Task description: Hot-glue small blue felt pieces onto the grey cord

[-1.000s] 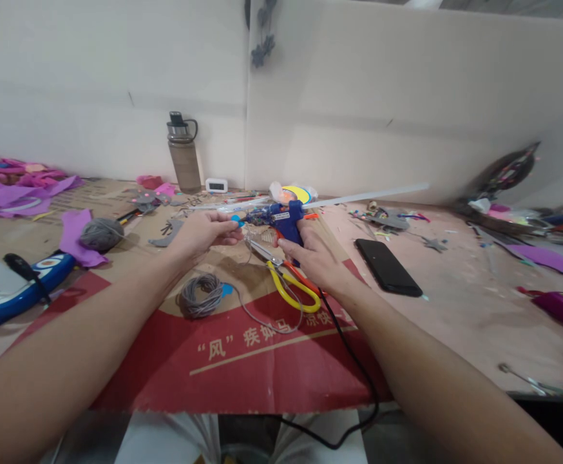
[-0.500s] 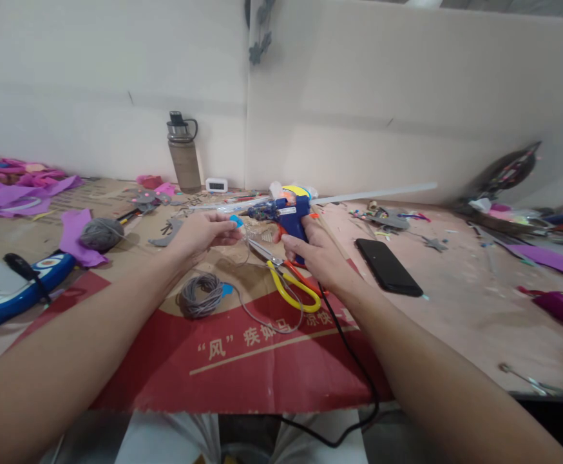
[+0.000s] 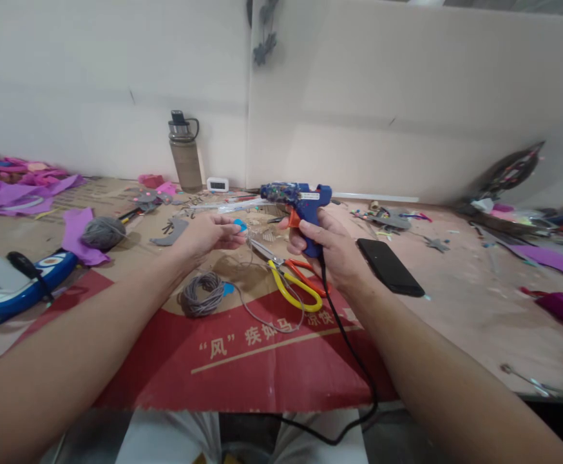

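Note:
My right hand [image 3: 327,238] is wrapped round the handle of a blue hot glue gun [image 3: 313,205], its nozzle pointing left and its orange trigger near my fingers. A small blue piece [image 3: 240,225] is pinched in the fingertips of my left hand [image 3: 216,232]; its exact shape is partly hidden, and grey cord hangs close by. Between and below the hands lie scissors [image 3: 297,287] with one yellow and one red-orange handle. Left of them rests a coil of grey cord [image 3: 204,294], with a blue bit [image 3: 228,289] at its edge.
A black phone [image 3: 390,266] lies right of my right hand. The gun's black cable [image 3: 346,341] runs over the red cardboard [image 3: 165,361]. A bottle [image 3: 185,154] and a small white clock [image 3: 218,185] stand by the wall. Grey yarn [image 3: 102,232] and a blue tape dispenser [image 3: 28,290] sit at left.
My right hand has turned and raised the glue gun slightly, so it now lies more level with its nozzle to the left. My left hand still pinches the blue piece, barely moved.

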A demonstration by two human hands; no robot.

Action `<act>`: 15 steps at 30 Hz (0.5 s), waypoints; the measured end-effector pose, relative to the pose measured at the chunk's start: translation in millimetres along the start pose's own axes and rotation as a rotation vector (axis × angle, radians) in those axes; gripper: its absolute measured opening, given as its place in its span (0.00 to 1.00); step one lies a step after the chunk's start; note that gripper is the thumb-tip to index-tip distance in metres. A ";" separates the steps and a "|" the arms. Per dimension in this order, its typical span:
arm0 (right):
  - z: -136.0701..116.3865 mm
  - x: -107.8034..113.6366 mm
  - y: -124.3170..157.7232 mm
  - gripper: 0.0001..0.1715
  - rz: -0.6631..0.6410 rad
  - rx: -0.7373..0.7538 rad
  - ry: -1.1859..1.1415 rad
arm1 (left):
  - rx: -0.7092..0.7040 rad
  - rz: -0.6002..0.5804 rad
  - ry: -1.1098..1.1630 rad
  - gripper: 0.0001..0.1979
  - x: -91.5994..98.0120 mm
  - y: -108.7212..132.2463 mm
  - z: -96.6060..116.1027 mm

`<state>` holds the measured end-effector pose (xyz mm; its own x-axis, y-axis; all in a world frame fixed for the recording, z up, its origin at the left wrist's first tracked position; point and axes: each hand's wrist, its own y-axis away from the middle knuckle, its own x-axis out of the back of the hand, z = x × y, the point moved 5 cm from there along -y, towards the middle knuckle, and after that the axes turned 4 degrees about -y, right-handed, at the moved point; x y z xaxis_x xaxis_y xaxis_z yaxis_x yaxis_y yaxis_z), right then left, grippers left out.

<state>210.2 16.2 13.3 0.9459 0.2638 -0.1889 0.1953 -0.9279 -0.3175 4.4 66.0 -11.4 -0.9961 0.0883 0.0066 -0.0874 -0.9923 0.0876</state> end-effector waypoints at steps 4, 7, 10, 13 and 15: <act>5.0 20.8 -10.0 0.14 0.164 -0.016 -0.009 | -0.009 -0.023 -0.015 0.06 -1.2 0.8 1.4; 17.9 44.4 -18.8 0.14 0.320 -0.130 0.039 | -0.074 -0.026 -0.040 0.06 -1.4 1.8 6.4; 33.6 60.0 -24.4 0.11 0.356 -0.302 0.155 | -0.115 -0.050 -0.039 0.07 -4.8 4.3 10.8; 44.1 67.5 -25.7 0.11 0.312 -0.416 0.285 | -0.115 -0.076 -0.004 0.05 -9.8 7.4 12.5; 43.4 72.9 -24.3 0.11 0.290 -0.424 0.494 | -0.106 -0.083 0.026 0.04 -12.3 8.9 12.7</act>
<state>263.2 69.4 -33.1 0.9622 -0.0665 0.2643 -0.0932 -0.9916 0.0898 16.1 57.1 1.9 -0.9853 0.1693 -0.0225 -0.1689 -0.9854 -0.0189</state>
